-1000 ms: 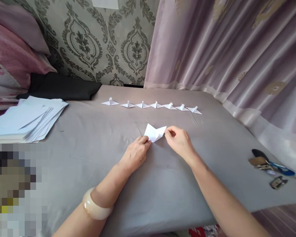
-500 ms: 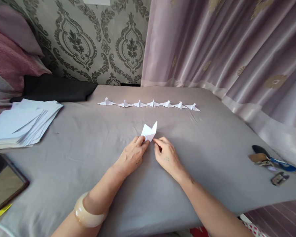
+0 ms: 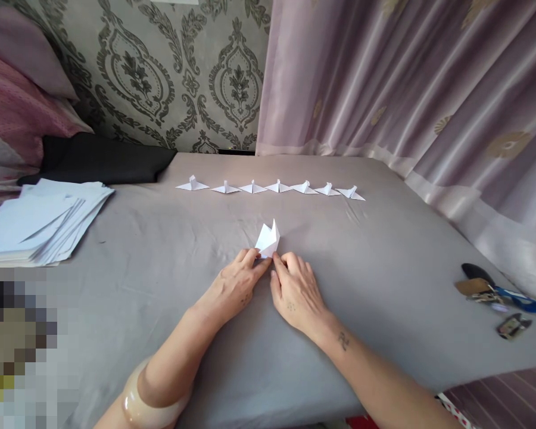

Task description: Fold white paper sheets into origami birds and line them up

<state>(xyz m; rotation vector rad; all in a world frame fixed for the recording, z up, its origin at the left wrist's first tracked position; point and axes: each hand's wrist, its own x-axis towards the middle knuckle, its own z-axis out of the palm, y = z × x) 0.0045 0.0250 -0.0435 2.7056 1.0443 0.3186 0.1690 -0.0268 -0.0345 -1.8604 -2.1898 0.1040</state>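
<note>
A small folded white paper point(image 3: 267, 239) with two raised points stands in front of me on the grey sheet. My left hand point(image 3: 239, 277) is closed on its lower left edge, thumb and fingers pressed at the bottom fold. From the right, my right hand point(image 3: 297, 290) touches the bottom corner with its index fingertip. Its thumb is apart from the index finger and lies lower, off the paper. Beyond the hands, several folded paper birds point(image 3: 279, 187) stand in a row.
At left lies a stack of white paper sheets point(image 3: 44, 220), with a black cloth-like item point(image 3: 102, 158) behind it. Keys point(image 3: 482, 292) and a small metal clipper-like object point(image 3: 513, 326) lie at far right. A pinkish curtain point(image 3: 361, 77) hangs along the right side.
The paper's right point has swung left and now stands more upright. My right hand's index finger has moved left onto the bottom corner, and its thumb has separated from that finger.
</note>
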